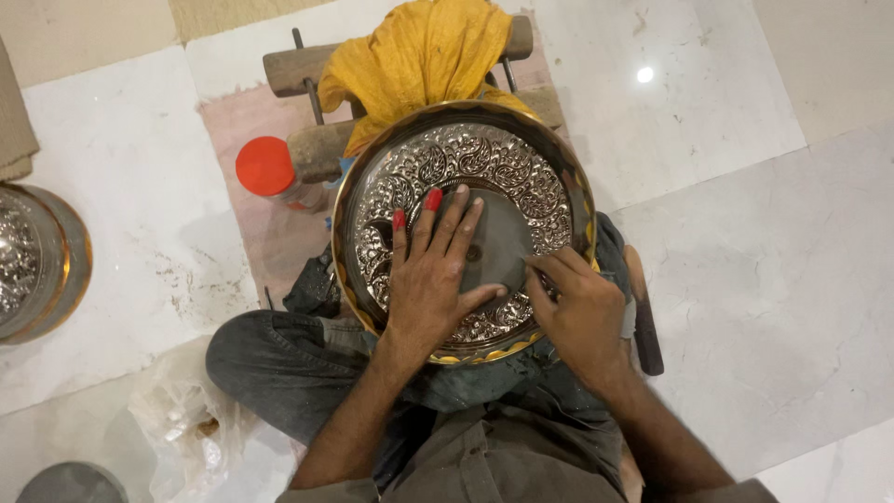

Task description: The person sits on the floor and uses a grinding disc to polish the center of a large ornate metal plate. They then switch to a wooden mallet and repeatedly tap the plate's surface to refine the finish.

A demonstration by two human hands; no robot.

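Round embossed silver metal plate with a gold scalloped rim (521,172) sits on our lap, far edge leaning on a wooden block stand (317,149) draped with a yellow cloth (419,51). The plate has a plain flat centre disc ringed by a band of paisley relief.

Our left hand (433,270) lies palm-down on the plate, fingers (438,224) spread flat across the centre disc and relief band, gripping nothing, just pressing. Two fingertips show red colour.

Our right hand (577,312) is at the plate's lower right, on the relief band, fingers curled and pinched together at the tips. We cannot tell whether they hold a small tool; whatever is there is hidden.

We sit cross-legged on a white marble floor (745,242). A dark-handled tool (643,321) lies on the floor just beside our right knee. A red-capped jar (267,168) stands left of the stand. A second embossed round plate (37,261) lies at the left edge, well apart. A crumpled clear plastic bag (182,419) is by our left knee.
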